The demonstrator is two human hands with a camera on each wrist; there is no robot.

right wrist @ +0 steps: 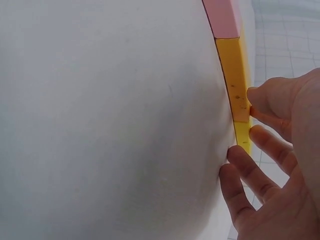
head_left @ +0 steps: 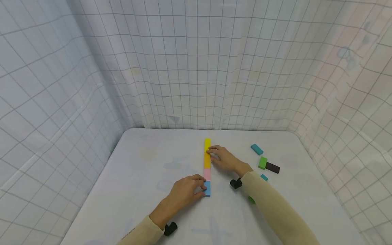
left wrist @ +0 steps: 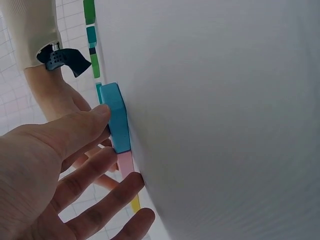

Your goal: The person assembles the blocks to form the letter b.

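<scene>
A straight row of flat blocks runs away from me on the white table. From far to near it is a yellow block (head_left: pixel 207 142), an orange block (head_left: pixel 207 162), a pink block (head_left: pixel 207 174) and a blue block (head_left: pixel 208 192). My left hand (head_left: pixel 185 191) holds the blue block between thumb and bent fingers; its thumb (left wrist: pixel 100 116) lies against the block's edge in the left wrist view. From the right side, my right hand (head_left: pixel 225 159) touches the row near the yellow and orange blocks. Its thumb (right wrist: pixel 262 97) is at the orange block's side, its other fingers loosely spread.
Right of the row lie a teal block (head_left: pixel 257 149), a green block (head_left: pixel 262 163) against a dark brown block (head_left: pixel 273 167), another teal block (head_left: pixel 264 177) and a green piece (head_left: pixel 251 200) partly under the right forearm. White gridded curtains (head_left: pixel 190 85) enclose the table's back and sides.
</scene>
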